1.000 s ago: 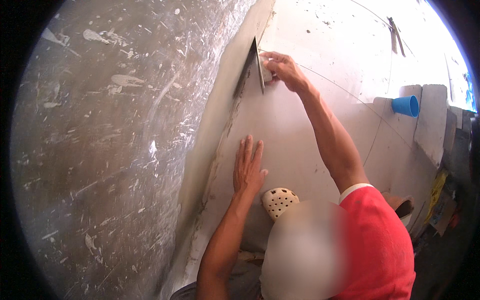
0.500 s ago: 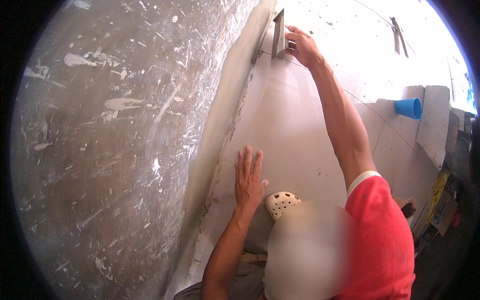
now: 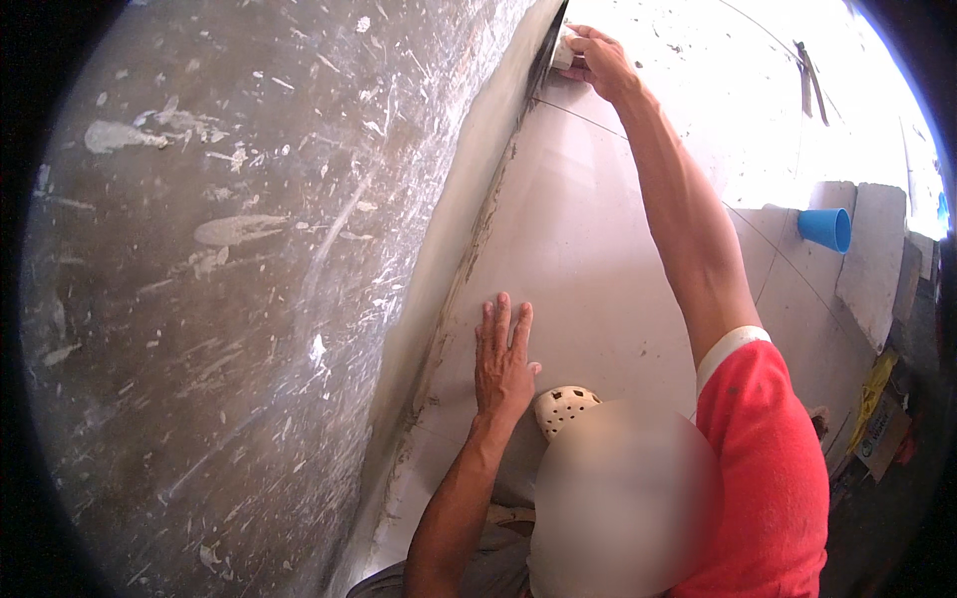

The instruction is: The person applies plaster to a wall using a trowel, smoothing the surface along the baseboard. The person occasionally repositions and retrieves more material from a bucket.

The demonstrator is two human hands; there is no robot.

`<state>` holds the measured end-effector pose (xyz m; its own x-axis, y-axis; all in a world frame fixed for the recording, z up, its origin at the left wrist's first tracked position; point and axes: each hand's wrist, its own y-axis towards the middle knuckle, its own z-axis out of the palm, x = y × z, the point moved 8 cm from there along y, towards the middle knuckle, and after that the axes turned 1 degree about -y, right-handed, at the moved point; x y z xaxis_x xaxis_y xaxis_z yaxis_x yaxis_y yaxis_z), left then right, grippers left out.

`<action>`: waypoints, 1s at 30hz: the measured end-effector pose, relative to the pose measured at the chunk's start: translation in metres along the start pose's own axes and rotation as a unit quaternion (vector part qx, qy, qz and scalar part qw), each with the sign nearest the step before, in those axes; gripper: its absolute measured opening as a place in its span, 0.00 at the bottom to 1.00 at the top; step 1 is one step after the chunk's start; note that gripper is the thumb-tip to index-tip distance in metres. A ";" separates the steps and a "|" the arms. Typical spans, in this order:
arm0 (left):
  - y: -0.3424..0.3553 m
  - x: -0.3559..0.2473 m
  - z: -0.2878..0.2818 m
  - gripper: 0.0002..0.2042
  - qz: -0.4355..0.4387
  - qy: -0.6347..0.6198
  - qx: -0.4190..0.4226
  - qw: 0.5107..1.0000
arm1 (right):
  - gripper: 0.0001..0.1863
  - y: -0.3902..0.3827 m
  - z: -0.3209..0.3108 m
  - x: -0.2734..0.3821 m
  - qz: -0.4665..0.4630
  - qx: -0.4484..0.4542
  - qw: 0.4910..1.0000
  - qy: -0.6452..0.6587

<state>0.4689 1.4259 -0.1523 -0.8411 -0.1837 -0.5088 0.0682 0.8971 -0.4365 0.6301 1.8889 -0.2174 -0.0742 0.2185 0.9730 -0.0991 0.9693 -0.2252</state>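
steel, by the look of it: a thin trowel blade (image 3: 547, 45) stands edge-on in the seam where the grey wall (image 3: 249, 279) meets the pale floor tiles (image 3: 598, 259), far along the wall. right hand (image 3: 598, 62) curls closed around its pale handle. likely stiff, light, best gripped there, off the sharp edge. left hand (image 3: 501, 361) lies flat, fingers spread, on the tiles just beside the wall.

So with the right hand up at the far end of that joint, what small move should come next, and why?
Probably draw the scraper back along the joint toward the body. The right hand holds it at full stretch, dark residue shows along the seam lower down, and the left hand lies flat on the tile as a brace.
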 end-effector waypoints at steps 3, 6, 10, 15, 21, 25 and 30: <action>0.000 0.000 -0.001 0.50 0.004 -0.013 -0.009 1.000 | 0.26 -0.002 0.009 -0.005 -0.003 0.010 0.999 0.045; 0.001 -0.002 -0.001 0.50 0.005 -0.012 -0.013 1.000 | 0.25 -0.028 0.027 -0.006 0.002 0.009 0.999 0.046; 0.000 -0.002 -0.002 0.50 0.007 -0.010 -0.010 1.000 | 0.24 -0.109 0.057 -0.007 0.015 0.071 0.997 0.022; -0.001 0.001 -0.004 0.50 0.007 -0.022 -0.010 1.000 | 0.25 -0.162 0.054 -0.007 0.035 0.065 0.996 0.049; 0.001 0.001 -0.002 0.50 0.005 -0.017 -0.007 1.000 | 0.29 -0.070 -0.005 0.016 -0.026 -0.025 0.999 -0.004; 0.000 0.002 -0.001 0.50 0.003 -0.010 -0.006 1.000 | 0.27 -0.025 -0.018 0.012 0.032 -0.002 0.999 0.020; 0.000 0.002 0.001 0.50 0.001 -0.010 -0.004 1.000 | 0.27 -0.004 -0.012 0.010 -0.001 0.007 0.998 -0.056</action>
<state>0.4673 1.4251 -0.1541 -0.8300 -0.1902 -0.5243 0.0657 0.9002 -0.4305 0.6413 1.8883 -0.2063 -0.1851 0.2014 0.9619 -0.1134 0.9679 -0.2244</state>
